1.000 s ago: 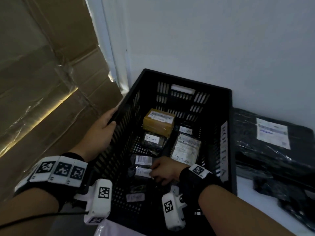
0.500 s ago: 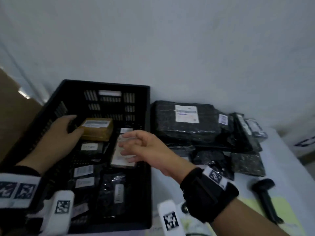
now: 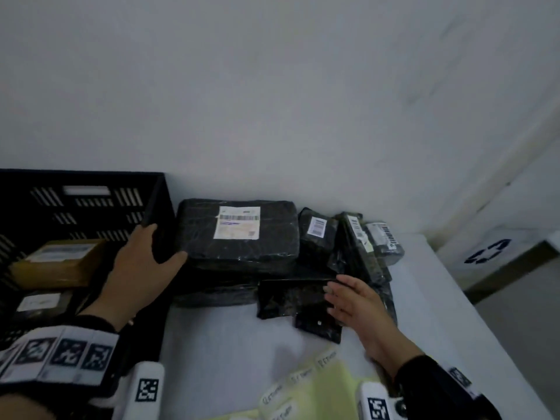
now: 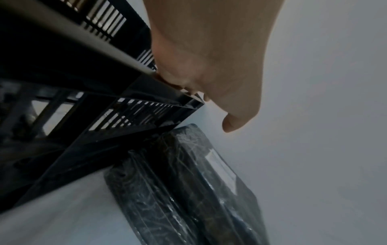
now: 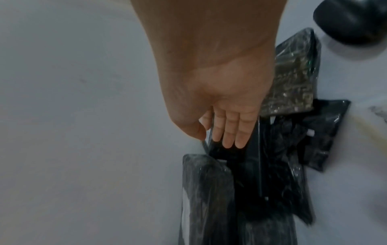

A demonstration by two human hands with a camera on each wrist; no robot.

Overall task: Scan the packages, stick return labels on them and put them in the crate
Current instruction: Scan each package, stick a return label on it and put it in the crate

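Note:
The black slatted crate (image 3: pixel 91 174) stands at the left with a brown box (image 3: pixel 57 263) and labelled packets inside. My left hand (image 3: pixel 163 244) grips the rim of its right wall, fingers curled over the edge (image 4: pixel 173 82), thumb outside. Black wrapped packages are piled against the wall; the biggest (image 3: pixel 242 231) carries a white shipping label. My right hand (image 3: pixel 336 289) lies with straight fingers (image 5: pixel 228 132) on a flat black package (image 3: pixel 288 298) at the front of the pile, thumb at its edge. A yellow sheet of return labels (image 3: pixel 321 386) lies near the table's front.
Smaller black packets with barcodes (image 3: pixel 318 234) (image 3: pixel 385 241) lean at the right of the pile. A white box with a recycling mark (image 3: pixel 488 251) stands beyond the table's right edge. A dark rounded object (image 5: pixel 351 21) lies beside my right wrist. The white wall is close behind.
The view swung right from the crate to the table. My right hand left the crate and reached onto the package pile. My left hand shifted from the crate's left side to its right wall.

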